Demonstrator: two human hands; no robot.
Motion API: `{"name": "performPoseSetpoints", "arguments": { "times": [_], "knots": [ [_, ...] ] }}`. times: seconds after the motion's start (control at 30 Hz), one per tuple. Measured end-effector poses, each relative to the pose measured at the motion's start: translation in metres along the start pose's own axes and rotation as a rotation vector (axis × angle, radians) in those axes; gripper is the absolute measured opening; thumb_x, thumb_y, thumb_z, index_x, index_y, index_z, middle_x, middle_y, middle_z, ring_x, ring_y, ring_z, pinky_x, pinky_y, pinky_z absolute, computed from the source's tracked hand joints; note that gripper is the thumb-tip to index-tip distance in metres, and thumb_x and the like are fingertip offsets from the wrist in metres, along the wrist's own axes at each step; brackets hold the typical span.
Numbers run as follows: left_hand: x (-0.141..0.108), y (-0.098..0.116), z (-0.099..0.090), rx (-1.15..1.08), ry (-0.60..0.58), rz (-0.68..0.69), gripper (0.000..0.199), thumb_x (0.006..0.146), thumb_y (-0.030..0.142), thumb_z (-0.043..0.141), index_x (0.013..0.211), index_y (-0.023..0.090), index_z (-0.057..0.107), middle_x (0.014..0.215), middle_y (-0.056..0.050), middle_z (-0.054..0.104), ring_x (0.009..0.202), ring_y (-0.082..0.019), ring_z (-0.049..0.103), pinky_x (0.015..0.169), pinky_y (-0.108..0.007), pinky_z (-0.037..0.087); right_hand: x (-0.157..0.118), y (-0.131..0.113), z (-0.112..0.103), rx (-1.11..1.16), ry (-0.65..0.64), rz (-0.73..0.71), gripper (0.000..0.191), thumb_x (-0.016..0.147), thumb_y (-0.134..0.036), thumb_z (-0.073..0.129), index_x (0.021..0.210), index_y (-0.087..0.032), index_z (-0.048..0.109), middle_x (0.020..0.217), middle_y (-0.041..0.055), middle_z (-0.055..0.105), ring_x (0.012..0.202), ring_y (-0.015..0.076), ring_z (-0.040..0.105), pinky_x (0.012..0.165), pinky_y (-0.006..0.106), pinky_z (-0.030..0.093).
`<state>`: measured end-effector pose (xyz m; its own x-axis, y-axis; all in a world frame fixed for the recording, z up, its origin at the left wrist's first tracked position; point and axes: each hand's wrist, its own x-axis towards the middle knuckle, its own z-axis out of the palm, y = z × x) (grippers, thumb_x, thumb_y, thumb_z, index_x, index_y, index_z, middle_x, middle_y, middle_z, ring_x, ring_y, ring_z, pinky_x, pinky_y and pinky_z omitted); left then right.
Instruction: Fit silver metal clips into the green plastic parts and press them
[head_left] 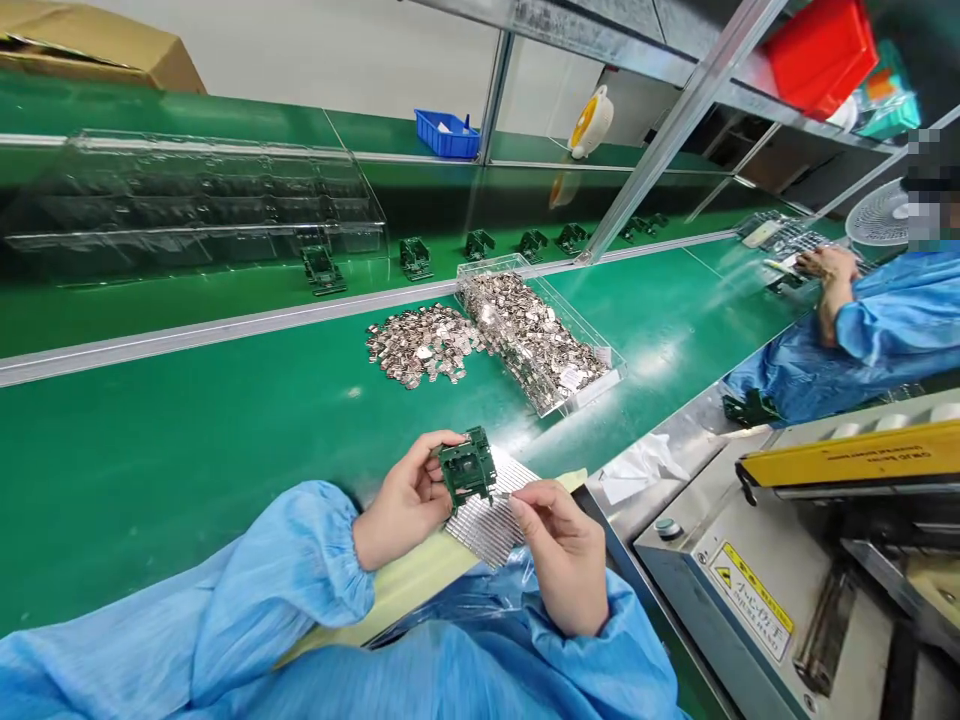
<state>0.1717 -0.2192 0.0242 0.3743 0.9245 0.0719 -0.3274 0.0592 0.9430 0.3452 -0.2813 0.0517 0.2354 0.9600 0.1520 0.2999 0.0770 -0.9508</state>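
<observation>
My left hand (405,500) grips a dark green plastic part (468,468) by its left side, holding it up over a ridged silvery sheet (491,525). Close to the part's lower right corner, my right hand (562,550) has thumb and forefinger pinched together; whatever is between them is too small to make out. Beneath the sheet lies pale yellow material (420,580). Beyond my hands, a loose pile of small metal pieces (424,343) lies on the green surface, beside a clear tray (592,395) filled with more of them.
Several green parts (415,258) stand in a row behind the metal divider (225,330). Clear plastic trays (202,200) lie back left. A machine (720,580) stands at right, near a white crumpled sheet (645,465). A co-worker's hand (829,265) is far right.
</observation>
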Motion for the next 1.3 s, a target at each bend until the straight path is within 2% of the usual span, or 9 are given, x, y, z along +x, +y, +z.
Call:
{"name": "performPoseSetpoints", "arguments": {
  "times": [0.1, 0.2, 0.33, 0.53, 0.73, 0.9, 1.07, 1.23, 1.3],
  "knots": [
    [-0.003, 0.0, -0.006, 0.01, -0.052, 0.011, 0.052, 0.072, 0.003, 0.068, 0.116, 0.025, 0.052, 0.101, -0.001, 0.066, 0.086, -0.012, 0.068, 0.073, -0.02, 0.056, 0.001, 0.006, 0.012, -0.042, 0.046, -0.023, 0.01, 0.083, -0.029, 0.069, 0.077, -0.021, 0.071, 0.096, 0.0065, 0.062, 0.092, 0.0211, 0.06, 0.079, 0.032, 0.047],
    [-0.006, 0.002, -0.008, 0.036, -0.085, 0.005, 0.049, 0.076, 0.004, 0.067, 0.117, 0.025, 0.05, 0.101, -0.001, 0.066, 0.088, -0.011, 0.067, 0.076, -0.018, 0.054, 0.003, 0.008, 0.022, -0.063, 0.039, -0.036, 0.009, 0.082, -0.028, 0.068, 0.077, -0.022, 0.071, 0.115, 0.0094, 0.06, 0.11, 0.026, 0.056, 0.093, 0.04, 0.042],
    [-0.008, 0.0, -0.008, 0.103, -0.108, -0.018, 0.047, 0.079, 0.006, 0.064, 0.12, 0.025, 0.049, 0.101, -0.002, 0.065, 0.09, -0.012, 0.065, 0.077, -0.019, 0.053, 0.004, 0.009, 0.031, -0.081, 0.0, -0.051, 0.004, 0.08, -0.022, 0.067, 0.078, -0.023, 0.07, 0.124, 0.0098, 0.057, 0.118, 0.0283, 0.052, 0.097, 0.044, 0.04],
    [-0.013, -0.004, -0.012, 0.267, -0.14, -0.03, 0.039, 0.085, 0.017, 0.06, 0.123, 0.02, 0.049, 0.092, -0.003, 0.064, 0.075, -0.011, 0.06, 0.067, -0.02, 0.051, 0.004, 0.007, 0.035, -0.124, 0.045, -0.075, 0.009, 0.082, -0.028, 0.068, 0.075, -0.022, 0.068, 0.119, 0.0102, 0.059, 0.113, 0.0267, 0.055, 0.094, 0.042, 0.042],
    [-0.015, -0.003, -0.013, 0.464, -0.104, 0.023, 0.03, 0.092, 0.028, 0.054, 0.121, 0.021, 0.051, 0.088, -0.003, 0.063, 0.071, -0.012, 0.057, 0.062, -0.021, 0.046, 0.001, 0.009, 0.039, -0.088, 0.057, -0.036, 0.01, 0.081, -0.028, 0.069, 0.075, -0.02, 0.067, 0.11, 0.0097, 0.061, 0.106, 0.025, 0.058, 0.088, 0.037, 0.045],
    [-0.016, -0.002, -0.01, 0.502, -0.041, 0.018, 0.028, 0.092, 0.028, 0.053, 0.12, 0.022, 0.05, 0.089, -0.003, 0.064, 0.069, -0.012, 0.056, 0.06, -0.021, 0.044, -0.002, 0.009, 0.042, 0.095, -0.013, 0.104, 0.012, 0.086, -0.031, 0.063, 0.083, -0.019, 0.063, 0.089, 0.0064, 0.065, 0.082, 0.0196, 0.062, 0.073, 0.032, 0.049],
    [-0.017, 0.001, -0.007, 0.511, -0.009, -0.002, 0.028, 0.092, 0.03, 0.054, 0.118, 0.02, 0.051, 0.08, 0.0, 0.061, 0.061, -0.011, 0.052, 0.054, -0.02, 0.04, -0.002, 0.008, 0.046, 0.276, -0.002, 0.233, 0.019, 0.08, -0.035, 0.071, 0.08, -0.017, 0.063, 0.086, 0.007, 0.067, 0.078, 0.0199, 0.064, 0.071, 0.031, 0.052],
    [-0.02, 0.008, -0.003, 0.526, 0.009, -0.017, 0.026, 0.092, 0.029, 0.053, 0.116, 0.02, 0.052, 0.073, 0.002, 0.058, 0.056, -0.01, 0.048, 0.051, -0.02, 0.038, -0.001, 0.006, 0.046, 0.361, 0.059, 0.278, 0.022, 0.074, -0.038, 0.076, 0.073, -0.019, 0.065, 0.074, 0.004, 0.067, 0.066, 0.0161, 0.062, 0.061, 0.026, 0.052],
    [-0.021, 0.01, -0.001, 0.518, 0.02, -0.019, 0.027, 0.091, 0.028, 0.053, 0.116, 0.02, 0.052, 0.074, 0.002, 0.059, 0.057, -0.01, 0.049, 0.051, -0.02, 0.038, -0.002, 0.005, 0.046, 0.381, 0.044, 0.285, 0.022, 0.074, -0.038, 0.077, 0.074, -0.019, 0.066, 0.077, 0.0046, 0.068, 0.068, 0.0161, 0.063, 0.062, 0.026, 0.052]
  ]
}}
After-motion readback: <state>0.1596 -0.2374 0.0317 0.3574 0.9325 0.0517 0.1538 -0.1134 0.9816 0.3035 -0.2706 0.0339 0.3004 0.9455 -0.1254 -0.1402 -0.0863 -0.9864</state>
